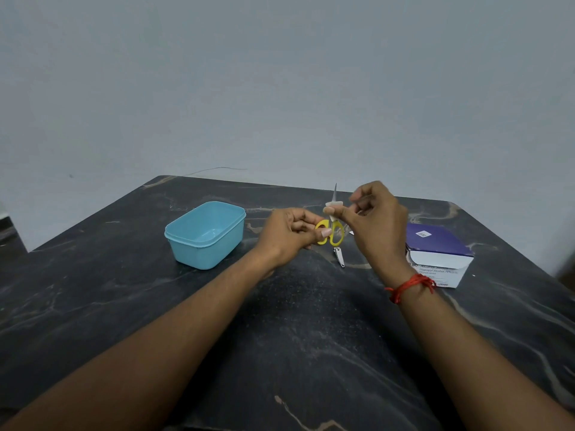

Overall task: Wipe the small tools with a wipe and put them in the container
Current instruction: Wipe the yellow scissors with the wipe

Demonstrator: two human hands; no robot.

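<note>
My left hand (291,234) grips small scissors (334,233) by their yellow handles, blades pointing up and away. My right hand (371,223) pinches a small white wipe (333,206) folded around the blades near their base. Both hands hover above the dark marble table. A silver nail clipper (339,256) lies on the table just below the scissors. The light blue container (205,234) stands open to the left of my hands, with nothing visible inside it.
A purple and white box of alcohol swabs (438,255) sits at the right, behind my right wrist. A small torn wrapper piece (351,233) lies near the scissors. The dark marble table (311,337) ends at a plain grey wall.
</note>
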